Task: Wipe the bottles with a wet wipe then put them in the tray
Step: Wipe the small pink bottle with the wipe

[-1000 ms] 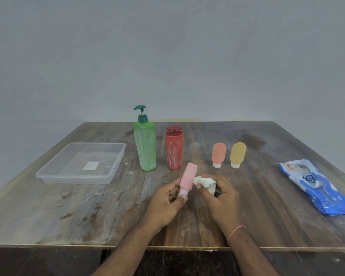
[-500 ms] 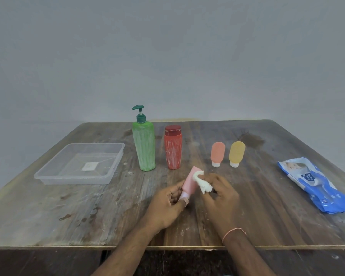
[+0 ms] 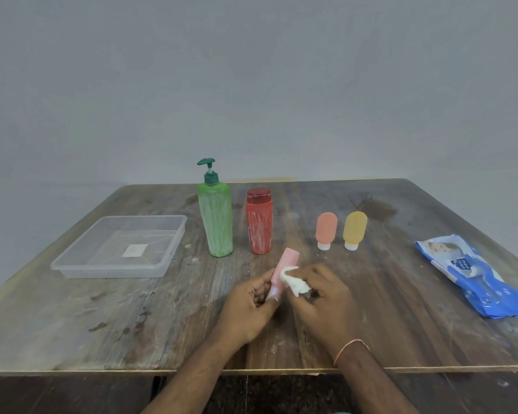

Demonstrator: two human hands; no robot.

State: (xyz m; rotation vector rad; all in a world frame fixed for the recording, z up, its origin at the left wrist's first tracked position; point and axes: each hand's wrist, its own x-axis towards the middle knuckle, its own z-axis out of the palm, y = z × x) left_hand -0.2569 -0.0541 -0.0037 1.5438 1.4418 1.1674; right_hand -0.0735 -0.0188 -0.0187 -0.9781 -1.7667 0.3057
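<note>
My left hand [image 3: 248,306] grips the cap end of a small pink bottle [image 3: 285,265], which tilts up and away from me. My right hand [image 3: 323,297] pinches a crumpled white wet wipe [image 3: 293,282] and holds it against the bottle's right side. A clear plastic tray [image 3: 72,261] with nothing in it sits at the left. Behind my hands stand a green pump bottle [image 3: 216,222] and a red bottle [image 3: 259,224], both streaked with white. Further right, an orange bottle [image 3: 326,228] and a yellow bottle [image 3: 355,228] stand on their caps.
A blue pack of wet wipes [image 3: 470,276] lies near the right edge of the worn wooden table [image 3: 102,318]. A plain grey wall stands behind the table. The table's front edge runs just below my wrists.
The wipe has slid from the bottle's cap end up onto its side and back down a little. My left hand keeps the same hold on the bottle.
</note>
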